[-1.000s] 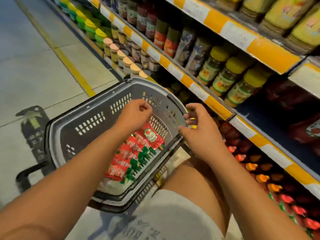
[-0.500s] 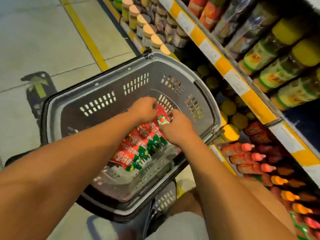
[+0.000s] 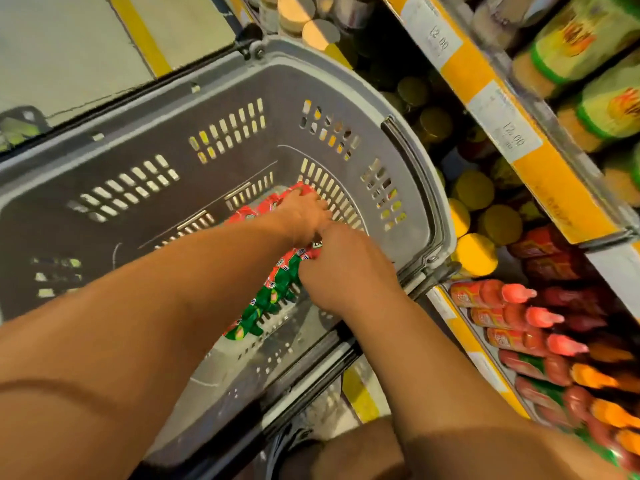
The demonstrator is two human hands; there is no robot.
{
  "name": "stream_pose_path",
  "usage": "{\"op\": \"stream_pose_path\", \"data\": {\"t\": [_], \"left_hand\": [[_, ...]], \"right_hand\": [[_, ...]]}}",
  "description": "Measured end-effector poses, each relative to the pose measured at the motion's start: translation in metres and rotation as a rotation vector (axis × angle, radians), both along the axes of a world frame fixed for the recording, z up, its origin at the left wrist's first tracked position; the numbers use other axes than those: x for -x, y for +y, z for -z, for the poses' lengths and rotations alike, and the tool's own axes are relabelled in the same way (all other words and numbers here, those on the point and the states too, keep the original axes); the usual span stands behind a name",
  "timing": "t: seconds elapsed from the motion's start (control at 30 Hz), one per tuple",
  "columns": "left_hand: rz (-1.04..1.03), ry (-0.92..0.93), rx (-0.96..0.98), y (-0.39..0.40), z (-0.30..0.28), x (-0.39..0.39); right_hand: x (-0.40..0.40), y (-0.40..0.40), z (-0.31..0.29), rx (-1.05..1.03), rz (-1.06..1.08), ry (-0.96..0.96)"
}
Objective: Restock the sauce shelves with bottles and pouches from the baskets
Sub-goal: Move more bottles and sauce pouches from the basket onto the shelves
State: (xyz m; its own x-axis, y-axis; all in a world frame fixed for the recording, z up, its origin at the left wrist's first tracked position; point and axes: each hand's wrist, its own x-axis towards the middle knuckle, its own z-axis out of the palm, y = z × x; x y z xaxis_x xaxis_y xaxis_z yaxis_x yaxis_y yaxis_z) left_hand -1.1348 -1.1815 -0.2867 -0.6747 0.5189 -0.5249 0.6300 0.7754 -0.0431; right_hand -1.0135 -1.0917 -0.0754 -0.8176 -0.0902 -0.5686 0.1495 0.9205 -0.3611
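A grey plastic basket (image 3: 408, 174) stands on the floor against the shelving. A row of red-and-green sauce pouches (image 3: 266, 299) lies on its bottom. Both my hands are down inside the basket on that row. My left hand (image 3: 304, 216) grips the far end of the pouches, fingers curled over their red tops. My right hand (image 3: 343, 271) clasps the nearer pouches from the right side, its fingers hidden underneath. My forearms cover much of the row.
Shelves with yellow price rails (image 3: 485, 88) run along the right. Yellow-lidded jars (image 3: 476, 254) sit on the lower shelf beside the basket. Red and orange squeeze bottles (image 3: 519, 320) lie on the bottom shelf. My bare knee (image 3: 353, 455) is below. Tiled floor with a yellow line (image 3: 138, 32) lies at upper left.
Both hands went from above the basket rim down onto the pouches and closed round them. The view tipped further down and closer over the basket.
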Motion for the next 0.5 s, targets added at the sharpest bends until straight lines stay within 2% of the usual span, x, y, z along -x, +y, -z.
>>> {"op": "stream_pose_path", "data": {"t": [0.13, 0.23, 0.3, 0.37, 0.5], "left_hand": [[-0.033, 0.078, 0.070, 0.008, 0.004, -0.002], [-0.054, 0.125, 0.030, -0.003, 0.004, -0.006], [-0.139, 0.080, -0.104, -0.017, -0.001, -0.012], [-0.286, 0.054, -0.325, -0.035, -0.008, -0.021], [-0.741, -0.038, -0.722, -0.075, -0.041, -0.032]], "right_hand": [[0.003, 0.002, 0.002, 0.059, -0.004, -0.043], [0.005, 0.002, 0.004, 0.072, -0.003, -0.051], [0.007, 0.002, 0.006, 0.083, 0.009, -0.052], [0.009, 0.002, 0.007, 0.098, 0.034, -0.048], [0.014, 0.005, 0.012, 0.140, 0.150, -0.009]]}}
